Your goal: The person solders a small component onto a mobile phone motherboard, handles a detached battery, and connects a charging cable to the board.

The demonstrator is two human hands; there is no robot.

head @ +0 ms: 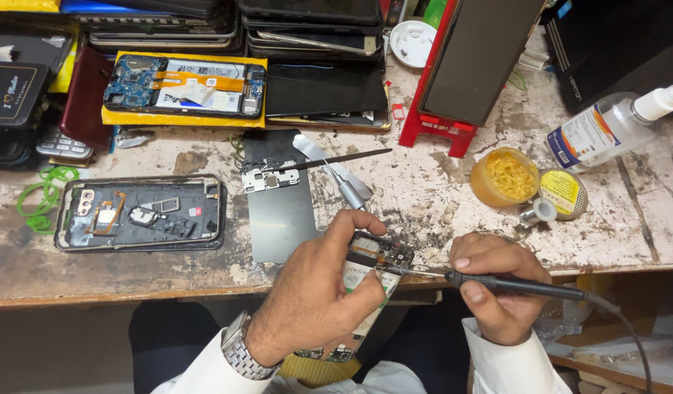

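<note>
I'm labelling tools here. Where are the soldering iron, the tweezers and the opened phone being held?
soldering iron (pixel 526 285), head view, black handle
tweezers (pixel 336 160), head view, shaft
phone (pixel 384 252), head view, exposed board

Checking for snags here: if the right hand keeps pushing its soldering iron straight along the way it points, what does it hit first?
The right hand aims the soldering iron leftward. Its tip already sits at the opened phone held in the left hand, so it likely meets that phone's board first, then the left fingers; depth is unclear.
</note>
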